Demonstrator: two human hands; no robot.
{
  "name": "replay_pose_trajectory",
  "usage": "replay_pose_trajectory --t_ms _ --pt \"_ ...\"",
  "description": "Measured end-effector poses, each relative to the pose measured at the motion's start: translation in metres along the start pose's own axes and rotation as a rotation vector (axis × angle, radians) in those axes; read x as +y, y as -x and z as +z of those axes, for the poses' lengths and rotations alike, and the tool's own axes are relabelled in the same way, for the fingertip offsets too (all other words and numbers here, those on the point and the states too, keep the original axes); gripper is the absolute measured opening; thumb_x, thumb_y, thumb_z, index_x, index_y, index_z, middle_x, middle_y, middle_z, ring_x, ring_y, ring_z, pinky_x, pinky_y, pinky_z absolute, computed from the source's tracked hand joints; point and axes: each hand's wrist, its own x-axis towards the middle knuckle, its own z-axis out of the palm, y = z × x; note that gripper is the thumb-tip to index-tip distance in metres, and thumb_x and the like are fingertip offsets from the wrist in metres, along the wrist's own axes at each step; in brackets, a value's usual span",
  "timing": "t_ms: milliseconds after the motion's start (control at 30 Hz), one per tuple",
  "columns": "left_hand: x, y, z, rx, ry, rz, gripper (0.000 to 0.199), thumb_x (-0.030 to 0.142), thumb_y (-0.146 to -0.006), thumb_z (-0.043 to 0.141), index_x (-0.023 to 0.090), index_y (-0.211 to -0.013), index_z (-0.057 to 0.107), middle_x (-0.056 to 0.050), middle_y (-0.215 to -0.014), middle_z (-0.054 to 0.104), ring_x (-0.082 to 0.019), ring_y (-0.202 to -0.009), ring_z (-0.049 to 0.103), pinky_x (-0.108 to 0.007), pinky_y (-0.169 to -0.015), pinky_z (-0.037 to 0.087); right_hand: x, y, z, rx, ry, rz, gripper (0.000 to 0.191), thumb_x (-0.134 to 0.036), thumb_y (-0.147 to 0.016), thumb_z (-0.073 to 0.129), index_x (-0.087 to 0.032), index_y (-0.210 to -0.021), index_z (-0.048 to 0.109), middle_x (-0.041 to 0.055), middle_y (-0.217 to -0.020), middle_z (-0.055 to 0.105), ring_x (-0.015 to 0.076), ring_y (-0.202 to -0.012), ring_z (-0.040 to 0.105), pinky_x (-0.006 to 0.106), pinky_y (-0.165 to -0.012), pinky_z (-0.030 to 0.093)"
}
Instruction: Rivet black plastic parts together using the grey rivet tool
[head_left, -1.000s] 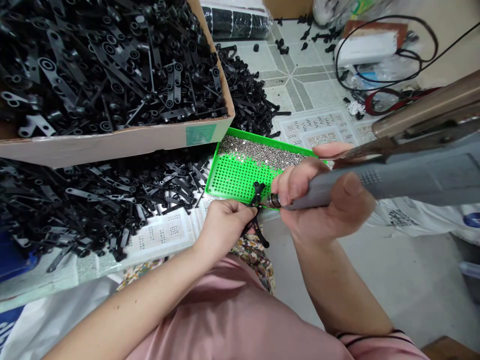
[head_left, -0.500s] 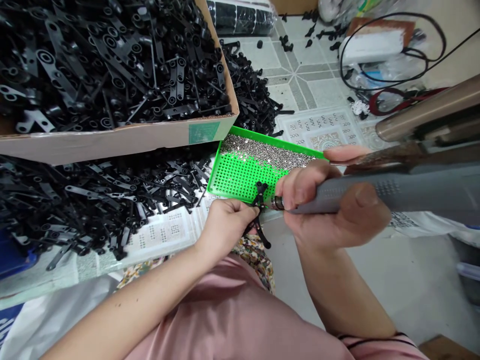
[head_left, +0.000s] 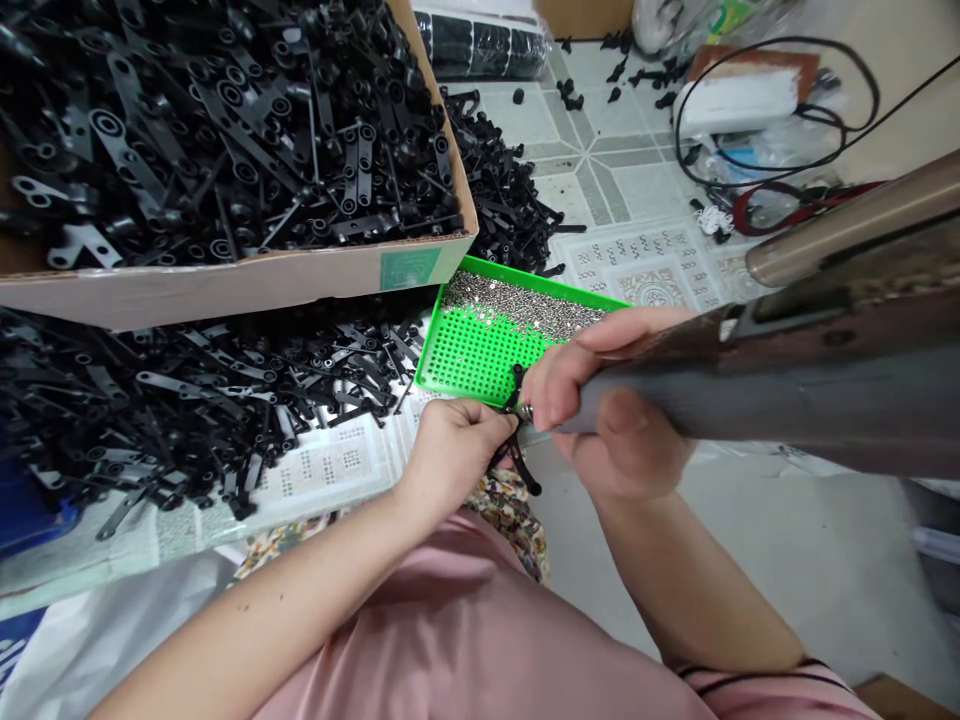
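Note:
My left hand (head_left: 459, 452) pinches a black plastic part (head_left: 526, 470) just below the near edge of a green perforated tray (head_left: 472, 365). Wrapped round a grey power screwdriver (head_left: 720, 395), my right hand (head_left: 611, 410) is right of the part. The tool's metal tip (head_left: 526, 411) meets the part beside my left fingertips; the exact contact point is too small to make out. Small silvery screws (head_left: 517, 306) lie along the far side of the tray.
A cardboard box (head_left: 285, 285) heaped with black plastic parts stands at the upper left. More loose black parts (head_left: 217, 390) cover the table below it. A black cable (head_left: 847, 45) and a plastic-wrapped roll (head_left: 487, 45) lie at the back.
My right hand and the screwdriver have moved left, closer to my left hand, and now cover more of the black part. My left hand has hardly moved.

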Motion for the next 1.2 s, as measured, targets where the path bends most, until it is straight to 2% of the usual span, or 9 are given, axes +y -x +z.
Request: replay_pose_trajectory --t_ms 100,267,367,467,600,800,1000,1067,1200 --pt "0.001 0.001 -0.001 -0.005 0.004 0.006 0.030 0.030 -0.073 0.058 0.016 -0.047 0.054 0.001 -0.045 0.055 -0.008 -0.042 0.037 -0.023 -0.046 0.029 0.000 -0.004 0.002 -0.005 -0.110 -0.085 0.022 -0.040 -0.078 0.063 -0.028 -0.096 0.057 -0.0062 -0.055 0.054 0.0122 -0.037 0.047 0.030 -0.041 0.043" --pt "-0.003 0.000 -0.002 -0.012 0.009 -0.034 0.031 0.037 -0.075 0.061 0.014 -0.054 0.061 -0.001 -0.051 0.061 -0.008 -0.044 0.038 -0.022 -0.046 0.028 -0.003 -0.018 -0.025 0.302 -0.126 -0.247 0.019 -0.036 -0.077 0.060 -0.021 -0.089 0.063 -0.0064 -0.045 0.048 0.0111 -0.033 0.041 0.027 -0.037 0.039" --pt "-0.006 0.000 -0.002 -0.045 0.109 -0.053 0.023 0.034 -0.071 0.067 0.013 -0.061 0.064 -0.001 -0.056 0.064 -0.009 -0.049 0.048 -0.021 -0.051 0.034 0.005 -0.019 -0.048 0.387 -0.067 -0.199 0.019 -0.033 -0.077 0.058 -0.019 -0.088 0.063 -0.0062 -0.045 0.047 0.0106 -0.032 0.040 0.026 -0.037 0.038" --pt "-0.006 0.000 -0.001 -0.041 0.223 -0.099 0.016 0.023 -0.059 0.075 0.014 -0.067 0.064 0.002 -0.060 0.065 -0.012 -0.058 0.060 -0.023 -0.061 0.042 0.019 -0.016 -0.058 0.396 -0.065 -0.144 0.020 -0.033 -0.078 0.056 -0.018 -0.089 0.062 -0.0063 -0.045 0.047 0.0105 -0.033 0.042 0.027 -0.039 0.040" --pt "-0.004 0.000 0.001 0.002 0.227 -0.123 0.016 0.019 -0.058 0.075 0.014 -0.067 0.064 0.002 -0.058 0.064 -0.012 -0.057 0.061 -0.023 -0.061 0.043 0.029 -0.014 -0.056 0.394 -0.080 -0.149 0.018 -0.030 -0.077 0.057 -0.019 -0.090 0.061 -0.0068 -0.046 0.048 0.0100 -0.035 0.044 0.026 -0.041 0.042" --pt "-0.004 -0.001 0.002 0.008 0.245 -0.131 0.014 0.018 -0.058 0.075 0.014 -0.067 0.064 0.001 -0.057 0.066 -0.012 -0.056 0.061 -0.022 -0.062 0.044 0.027 -0.012 -0.052 0.417 -0.040 -0.110 0.019 -0.033 -0.076 0.059 -0.020 -0.089 0.059 -0.0075 -0.046 0.049 0.0098 -0.035 0.044 0.025 -0.041 0.042" --pt "-0.005 0.000 0.004 0.030 0.175 -0.129 0.012 0.021 -0.062 0.072 0.013 -0.068 0.065 -0.001 -0.057 0.067 -0.011 -0.054 0.060 -0.021 -0.058 0.042 0.026 -0.010 -0.031 0.791 0.126 -0.114 0.022 -0.030 -0.076 0.066 -0.021 -0.094 0.059 -0.0068 -0.055 0.052 0.0089 -0.044 0.049 0.025 -0.051 0.046" --pt "-0.006 0.000 0.005 0.048 0.146 -0.115 0.012 0.022 -0.063 0.072 0.013 -0.068 0.066 0.000 -0.057 0.067 -0.011 -0.054 0.059 -0.021 -0.056 0.041 0.027 -0.010 -0.031 0.788 0.110 -0.126 0.021 -0.031 -0.076 0.064 -0.021 -0.094 0.059 -0.0074 -0.052 0.050 0.0092 -0.042 0.047 0.025 -0.049 0.044" --pt "-0.007 0.000 0.006 0.063 0.124 -0.091 0.012 0.024 -0.064 0.071 0.013 -0.065 0.066 -0.001 -0.058 0.067 -0.011 -0.054 0.057 -0.021 -0.055 0.040 0.018 -0.012 -0.039 0.671 0.031 -0.171 0.013 -0.030 -0.077 0.055 -0.021 -0.087 0.058 -0.0083 -0.046 0.045 0.0101 -0.036 0.041 0.026 -0.042 0.040"
